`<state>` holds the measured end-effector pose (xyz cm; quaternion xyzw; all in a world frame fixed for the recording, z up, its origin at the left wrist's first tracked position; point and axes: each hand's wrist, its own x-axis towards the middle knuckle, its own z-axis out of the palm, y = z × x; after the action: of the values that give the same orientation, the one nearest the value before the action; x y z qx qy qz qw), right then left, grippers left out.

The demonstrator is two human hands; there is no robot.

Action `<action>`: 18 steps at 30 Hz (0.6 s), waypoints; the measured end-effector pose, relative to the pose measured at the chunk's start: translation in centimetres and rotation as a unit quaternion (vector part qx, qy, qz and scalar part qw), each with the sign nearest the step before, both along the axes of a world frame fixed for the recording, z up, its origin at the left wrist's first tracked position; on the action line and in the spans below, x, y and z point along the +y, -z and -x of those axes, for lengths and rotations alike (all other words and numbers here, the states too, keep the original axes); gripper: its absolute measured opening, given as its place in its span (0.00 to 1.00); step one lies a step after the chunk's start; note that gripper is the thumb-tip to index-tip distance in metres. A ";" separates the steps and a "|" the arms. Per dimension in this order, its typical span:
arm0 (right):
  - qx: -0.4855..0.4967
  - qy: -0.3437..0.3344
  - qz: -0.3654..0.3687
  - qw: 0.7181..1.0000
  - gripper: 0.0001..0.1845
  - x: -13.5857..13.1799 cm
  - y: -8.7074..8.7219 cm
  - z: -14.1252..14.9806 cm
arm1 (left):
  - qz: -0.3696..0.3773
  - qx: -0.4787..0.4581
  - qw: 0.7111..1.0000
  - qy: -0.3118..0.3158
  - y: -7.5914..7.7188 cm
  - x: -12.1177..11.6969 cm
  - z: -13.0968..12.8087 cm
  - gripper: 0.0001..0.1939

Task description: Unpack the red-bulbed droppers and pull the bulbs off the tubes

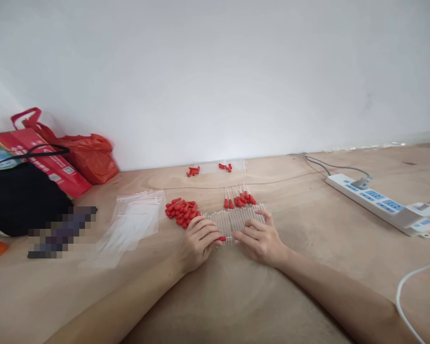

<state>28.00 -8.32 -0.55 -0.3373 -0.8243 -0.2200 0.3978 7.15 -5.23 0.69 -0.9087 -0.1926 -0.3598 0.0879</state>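
Note:
My left hand (199, 242) is closed around a red rubber dropper bulb (222, 238), whose end shows past the fingertips. Against that end lies a thin glass tube (230, 238), pinched at its other side by my right hand (261, 242). Behind and beneath my fingers, a row of clear glass tubes (236, 220) lies side by side on the wooden table. Left of the row is a heap of red rubber bulbs (181, 210). Just beyond the tubes lie several droppers (242, 198), red bulbs toward me and glass tips pointing away.
Clear zip bags (134, 222) lie to the left. More red bulbs (193, 171) are near the wall, some by another clear bag (209, 167). A white power strip (374, 198) with cables is at right. Red bags (89, 155) and a black bag (25, 198) stand far left.

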 end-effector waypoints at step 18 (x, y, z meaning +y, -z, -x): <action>0.105 0.116 0.110 0.982 0.12 0.6 -1.1 -2.9 | 0.001 -0.093 0.980 -0.176 -0.8 0.0 7.5 0.08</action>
<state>30.88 -7.73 0.53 -0.4938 -0.7521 -0.1365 0.4145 -0.33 -5.28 1.45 -0.8233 -0.3571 -0.4214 0.1309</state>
